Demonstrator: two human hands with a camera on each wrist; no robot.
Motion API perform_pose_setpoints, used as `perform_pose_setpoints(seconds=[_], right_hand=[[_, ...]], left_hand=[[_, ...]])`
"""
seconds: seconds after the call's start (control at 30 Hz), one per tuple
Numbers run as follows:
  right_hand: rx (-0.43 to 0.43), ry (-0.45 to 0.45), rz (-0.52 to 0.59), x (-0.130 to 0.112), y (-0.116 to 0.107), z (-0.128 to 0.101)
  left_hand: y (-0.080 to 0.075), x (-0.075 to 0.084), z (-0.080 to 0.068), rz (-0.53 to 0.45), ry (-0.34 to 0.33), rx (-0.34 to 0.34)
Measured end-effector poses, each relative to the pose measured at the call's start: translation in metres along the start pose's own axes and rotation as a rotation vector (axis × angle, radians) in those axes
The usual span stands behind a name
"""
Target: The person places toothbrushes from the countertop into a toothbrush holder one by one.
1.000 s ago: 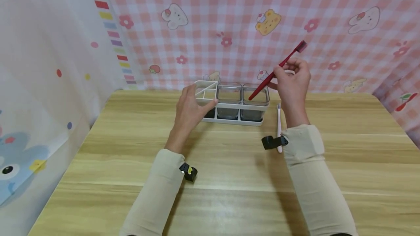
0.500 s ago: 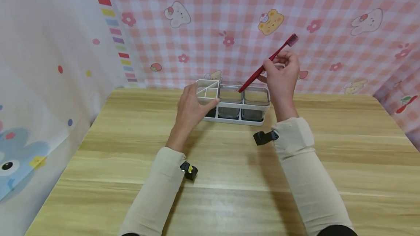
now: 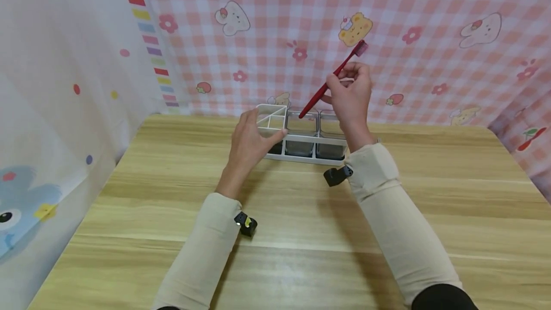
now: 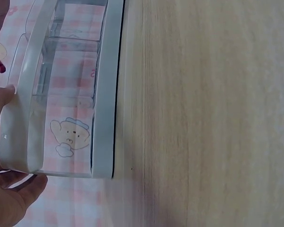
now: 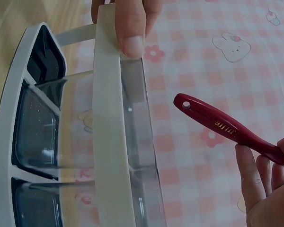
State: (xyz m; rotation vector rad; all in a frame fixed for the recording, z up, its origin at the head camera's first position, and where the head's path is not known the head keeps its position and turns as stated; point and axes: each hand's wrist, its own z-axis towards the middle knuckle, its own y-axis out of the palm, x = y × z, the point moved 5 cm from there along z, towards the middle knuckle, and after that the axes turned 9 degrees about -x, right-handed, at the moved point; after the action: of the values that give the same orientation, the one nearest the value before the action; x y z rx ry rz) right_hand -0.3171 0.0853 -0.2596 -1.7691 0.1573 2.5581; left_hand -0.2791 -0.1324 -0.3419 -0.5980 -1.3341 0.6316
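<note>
Table (image 3: 284, 262): below both grips, bearing the rack's weight.
Left grip (image 3: 251, 140): thumb and fingers around the left end of the white rack (image 3: 301, 159), parted by its width, seemingly steadying it.
Clear cups (image 3: 300, 149): right of the left grip, slotted in the rack, which likely keeps them upright.
Right grip (image 3: 352, 94): pinching the red toothbrush (image 3: 318, 94) by its handle, bristles above, clear of the fingertips.
Handle end: below-left of the right grip, over the middle cup, not touching.
Checked cloth (image 3: 275, 37): beyond both grips.
</note>
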Motion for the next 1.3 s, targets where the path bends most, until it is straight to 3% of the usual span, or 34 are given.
perform_pose_setpoints(seconds=[0.13,0.53,1.3], right_hand=[[-0.025,0.001,-0.032,0.002,0.007,0.001],[-0.035,0.018,0.005,0.005,0.022,0.001],[-0.089,-0.001,-0.133,0.013,0.039,-0.001]], left_hand=[[0.000,0.001,-0.001,-0.008,0.008,0.004],[0.001,0.003,-0.002,-0.005,0.013,0.017],[0.006,0.006,0.000,-0.004,0.024,0.029]])
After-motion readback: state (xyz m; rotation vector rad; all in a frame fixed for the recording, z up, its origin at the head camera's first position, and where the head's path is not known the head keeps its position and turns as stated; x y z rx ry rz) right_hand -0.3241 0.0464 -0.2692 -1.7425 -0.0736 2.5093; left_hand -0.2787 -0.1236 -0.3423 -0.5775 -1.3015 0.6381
